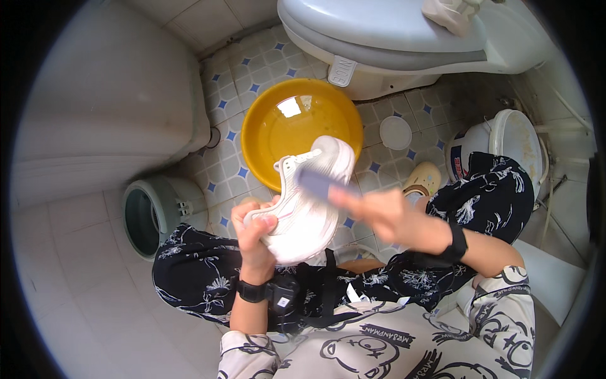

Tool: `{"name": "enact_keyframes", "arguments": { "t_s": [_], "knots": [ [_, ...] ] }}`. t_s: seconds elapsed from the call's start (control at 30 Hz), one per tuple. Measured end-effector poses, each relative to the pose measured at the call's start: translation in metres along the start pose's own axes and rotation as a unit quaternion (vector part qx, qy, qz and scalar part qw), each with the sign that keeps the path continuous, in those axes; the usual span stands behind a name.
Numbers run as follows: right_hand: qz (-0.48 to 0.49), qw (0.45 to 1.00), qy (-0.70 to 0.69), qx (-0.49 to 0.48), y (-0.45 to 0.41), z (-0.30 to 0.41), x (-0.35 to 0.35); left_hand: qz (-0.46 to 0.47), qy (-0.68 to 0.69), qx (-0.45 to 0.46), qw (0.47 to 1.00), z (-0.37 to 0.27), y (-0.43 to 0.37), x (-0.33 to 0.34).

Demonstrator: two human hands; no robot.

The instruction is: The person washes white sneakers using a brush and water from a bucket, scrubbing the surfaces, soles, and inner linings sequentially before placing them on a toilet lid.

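My left hand point(255, 232) grips a white sneaker point(303, 213) by its heel end, thumb on the outside near the collar. The shoe is held on its side above my lap, with its toe over the near rim of a yellow basin point(253, 163) of water. In my right hand point(388, 213) is a brush point(322, 184) with a grey-blue back, pressed to or just over the side of the shoe. Both the brush and this hand are blurred, and the bristles are hidden.
A toilet point(378, 33) with a white shoe point(452, 14) on its lid stands beyond the basin. At right are a white bucket point(516, 142) and a round white disc point(396, 133) on the tiled floor. A grey-green bucket-like container point(156, 218) lies left, below a large white appliance point(118, 90).
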State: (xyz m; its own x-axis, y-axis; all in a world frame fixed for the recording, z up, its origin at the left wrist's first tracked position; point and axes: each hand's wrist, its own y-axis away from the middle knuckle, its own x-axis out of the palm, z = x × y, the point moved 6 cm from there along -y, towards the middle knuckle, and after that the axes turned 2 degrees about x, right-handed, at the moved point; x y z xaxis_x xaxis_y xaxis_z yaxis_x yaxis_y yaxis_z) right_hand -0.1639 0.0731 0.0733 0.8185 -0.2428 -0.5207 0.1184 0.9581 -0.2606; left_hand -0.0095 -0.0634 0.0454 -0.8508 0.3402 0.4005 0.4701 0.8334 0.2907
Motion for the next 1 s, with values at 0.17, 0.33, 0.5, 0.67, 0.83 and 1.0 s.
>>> {"name": "enact_keyframes", "arguments": {
  "t_s": [0.17, 0.33, 0.5, 0.67, 0.83, 1.0],
  "knots": [
    [0.006, 0.98, 0.011, 0.198, -0.004, -0.053, -0.006, 0.072, -0.018, -0.024, 0.997, 0.003, 0.002, 0.003],
    [-0.047, 0.983, -0.136, 0.113, -0.003, -0.024, 0.016, 0.171, -0.081, 0.097, 0.977, -0.003, 0.002, 0.019],
    [0.059, 0.994, -0.072, 0.064, 0.004, 0.016, 0.013, 0.096, -0.19, 0.05, 0.976, 0.002, 0.009, 0.025],
    [-0.039, 0.988, -0.061, 0.134, -0.006, -0.028, 0.012, 0.163, -0.081, 0.093, 0.979, -0.002, 0.007, 0.028],
    [0.015, 0.993, -0.1, 0.058, 0.002, 0.012, 0.002, 0.194, -0.181, 0.068, 0.962, -0.003, 0.008, 0.028],
    [0.001, 0.977, -0.135, 0.163, -0.006, -0.02, 0.015, 0.184, -0.088, 0.106, 0.973, 0.0, 0.007, 0.028]
  ]
}}
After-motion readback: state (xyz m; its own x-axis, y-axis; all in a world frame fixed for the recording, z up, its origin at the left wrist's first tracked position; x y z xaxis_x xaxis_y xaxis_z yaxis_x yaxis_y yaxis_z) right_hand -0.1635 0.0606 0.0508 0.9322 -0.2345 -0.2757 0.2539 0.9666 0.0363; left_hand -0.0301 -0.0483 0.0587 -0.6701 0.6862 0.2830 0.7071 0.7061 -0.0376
